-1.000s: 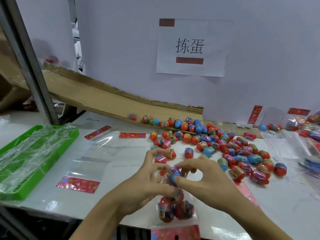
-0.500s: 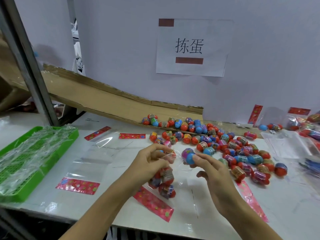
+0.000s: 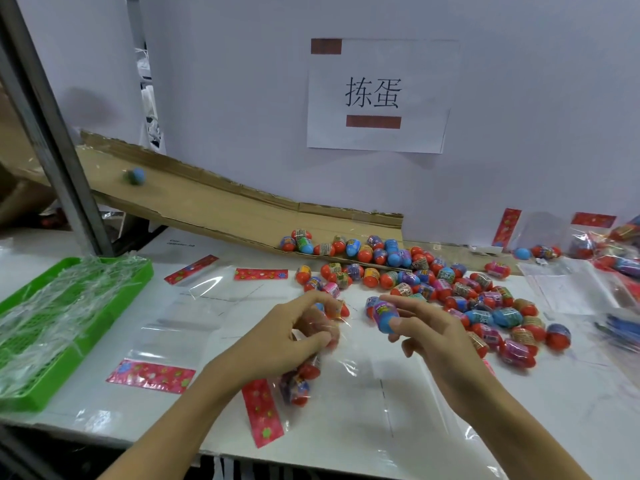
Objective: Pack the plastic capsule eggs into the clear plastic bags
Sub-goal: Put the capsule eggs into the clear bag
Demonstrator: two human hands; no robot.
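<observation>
My left hand [image 3: 294, 336] grips the mouth of a clear plastic bag [image 3: 301, 382] with a red patterned header; several capsule eggs sit inside it. My right hand [image 3: 426, 337] pinches a purple and blue capsule egg [image 3: 382, 315] just right of the bag's mouth. A heap of red, blue and purple capsule eggs [image 3: 450, 289] lies on the white table beyond and to the right of my hands. Empty clear bags [image 3: 180, 327] with red headers lie flat to the left.
A green plastic tray [image 3: 52, 372] holding crumpled clear film sits at the left edge. A cardboard ramp [image 3: 221, 202] slopes down from the left toward the heap, with a blue egg [image 3: 135, 175] on it. Filled bags [image 3: 616, 251] lie far right. A metal post [image 3: 52, 133] stands at left.
My left hand lifted the bag and shifted it left and away from me. My right hand drew back to the right with a purple-blue egg. A blue egg appeared on the ramp.
</observation>
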